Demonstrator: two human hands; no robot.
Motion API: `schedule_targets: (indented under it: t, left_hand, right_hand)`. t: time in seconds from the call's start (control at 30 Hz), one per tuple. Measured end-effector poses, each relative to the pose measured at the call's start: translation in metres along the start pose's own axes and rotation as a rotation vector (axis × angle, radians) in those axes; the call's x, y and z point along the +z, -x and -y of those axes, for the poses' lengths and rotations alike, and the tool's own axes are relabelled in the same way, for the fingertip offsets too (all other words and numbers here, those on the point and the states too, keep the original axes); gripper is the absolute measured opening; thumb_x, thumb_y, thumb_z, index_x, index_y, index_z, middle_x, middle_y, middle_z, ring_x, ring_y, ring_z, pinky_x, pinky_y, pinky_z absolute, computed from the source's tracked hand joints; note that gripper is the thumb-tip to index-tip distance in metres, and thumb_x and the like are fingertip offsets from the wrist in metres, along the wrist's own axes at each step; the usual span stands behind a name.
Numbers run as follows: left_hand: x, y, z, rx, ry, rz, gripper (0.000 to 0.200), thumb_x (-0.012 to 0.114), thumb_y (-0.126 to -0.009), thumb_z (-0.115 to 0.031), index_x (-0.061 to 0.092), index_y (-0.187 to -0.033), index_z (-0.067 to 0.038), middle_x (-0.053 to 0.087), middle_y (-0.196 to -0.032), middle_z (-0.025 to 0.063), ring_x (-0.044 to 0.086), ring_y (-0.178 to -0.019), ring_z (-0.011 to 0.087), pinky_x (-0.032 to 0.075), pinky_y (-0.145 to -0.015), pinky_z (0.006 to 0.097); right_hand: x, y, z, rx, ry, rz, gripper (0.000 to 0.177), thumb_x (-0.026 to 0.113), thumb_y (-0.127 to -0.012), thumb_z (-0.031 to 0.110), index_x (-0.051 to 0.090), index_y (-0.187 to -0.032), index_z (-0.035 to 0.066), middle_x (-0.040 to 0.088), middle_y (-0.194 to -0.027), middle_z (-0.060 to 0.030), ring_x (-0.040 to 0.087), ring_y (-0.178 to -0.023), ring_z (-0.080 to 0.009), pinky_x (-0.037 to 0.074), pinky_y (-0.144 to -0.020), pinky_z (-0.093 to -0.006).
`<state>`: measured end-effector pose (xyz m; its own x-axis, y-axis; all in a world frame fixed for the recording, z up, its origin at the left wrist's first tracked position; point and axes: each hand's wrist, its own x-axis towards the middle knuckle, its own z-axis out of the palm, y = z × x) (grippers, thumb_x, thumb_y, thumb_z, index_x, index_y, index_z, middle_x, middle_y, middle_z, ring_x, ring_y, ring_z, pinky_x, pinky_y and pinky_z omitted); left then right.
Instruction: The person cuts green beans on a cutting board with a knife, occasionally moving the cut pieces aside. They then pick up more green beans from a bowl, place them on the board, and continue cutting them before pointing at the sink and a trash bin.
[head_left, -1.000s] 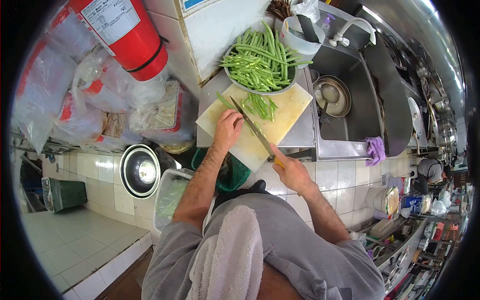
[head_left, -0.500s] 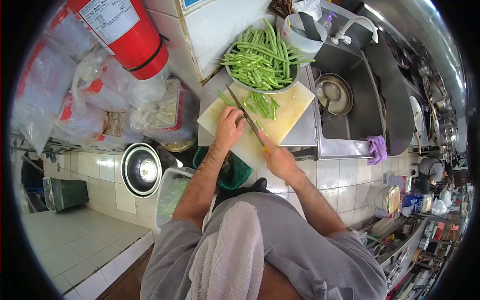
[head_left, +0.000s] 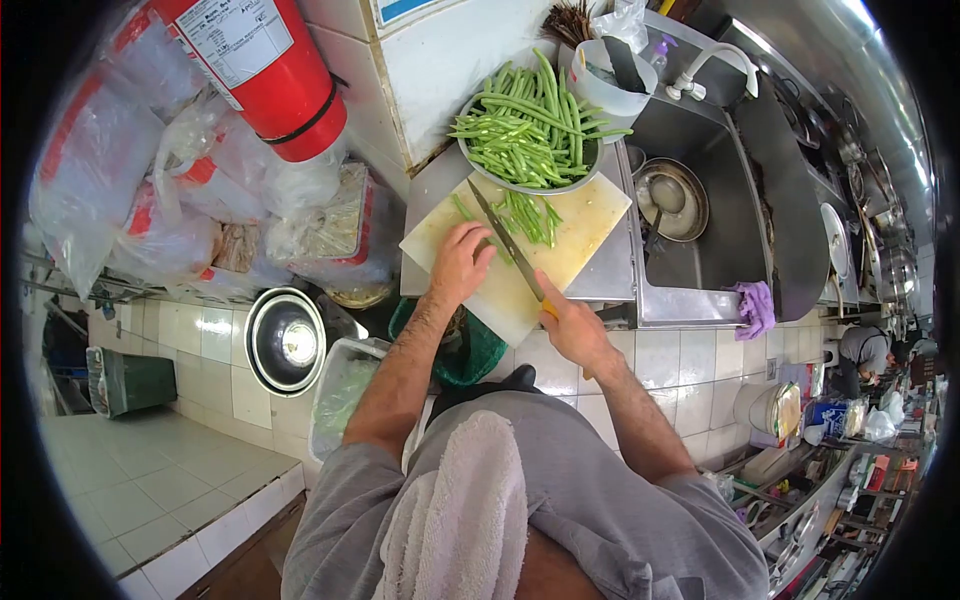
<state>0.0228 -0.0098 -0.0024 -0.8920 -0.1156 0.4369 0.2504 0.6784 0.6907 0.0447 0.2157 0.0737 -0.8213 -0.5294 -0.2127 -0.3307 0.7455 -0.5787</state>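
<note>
My right hand (head_left: 572, 328) is wrapped round the yellow handle of a kitchen knife (head_left: 512, 245), its blade slanting up and left across the cutting board (head_left: 575, 235). Left of the blade, my left hand (head_left: 462, 262) rests on the board with bent fingers on a green bean (head_left: 461, 207), whose end shows past the fingertips; part of it is hidden. Cut green bean pieces (head_left: 530, 217) lie right of the blade. Behind them, a metal bowl (head_left: 590, 172) is heaped with whole and cut green beans (head_left: 525, 125).
To the right is a steel sink (head_left: 690, 290) with a pan (head_left: 690, 215), a faucet (head_left: 715, 65) and a purple cloth (head_left: 754, 308). A fire extinguisher (head_left: 270, 80) hangs upper left above bagged containers (head_left: 320, 220). A green-lined bin (head_left: 475, 355) and plastic tub (head_left: 345, 395) stand below.
The knife has shifted slightly to the right, away from my left fingers, and my right hand has moved a little right and down. My left fingers have loosened slightly.
</note>
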Motion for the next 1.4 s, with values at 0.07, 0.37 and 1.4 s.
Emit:
schedule_targets:
  t: [0.07,0.37,1.4]
  left_hand:
    - [0.004,-0.002,0.009,-0.003,0.042,-0.081,0.016,0.065,-0.078,-0.007,0.062,-0.094,-0.004,0.059,-0.102,0.0122,0.056,-0.098,0.0319,0.046,-0.086,0.0403]
    - [0.002,-0.009,0.005,-0.078,0.134,-0.091,0.009,0.065,-0.077,-0.002,0.063,-0.086,0.000,0.062,-0.092,0.0116,0.060,-0.087,0.0294,0.049,-0.077,0.0355]
    - [-0.003,-0.007,0.006,-0.076,0.077,-0.060,0.014,0.067,-0.076,-0.005,0.063,-0.089,-0.002,0.059,-0.098,0.0116,0.058,-0.094,0.0299,0.047,-0.081,0.0364]
  right_hand:
    - [-0.001,0.005,-0.003,-0.020,-0.010,-0.002,0.067,0.060,-0.086,0.012,0.029,-0.145,0.022,0.065,-0.092,-0.0228,0.062,-0.085,-0.0417,0.049,-0.077,-0.0474]
    - [-0.012,0.029,0.000,-0.049,0.112,0.020,0.067,0.059,-0.087,0.013,0.028,-0.145,0.023,0.064,-0.091,-0.0209,0.062,-0.081,-0.0381,0.050,-0.073,-0.0467]
    - [-0.008,-0.004,0.012,-0.051,0.031,0.015,0.065,0.058,-0.087,0.014,0.027,-0.145,0.019,0.064,-0.089,-0.0239,0.062,-0.082,-0.0421,0.049,-0.073,-0.0482]
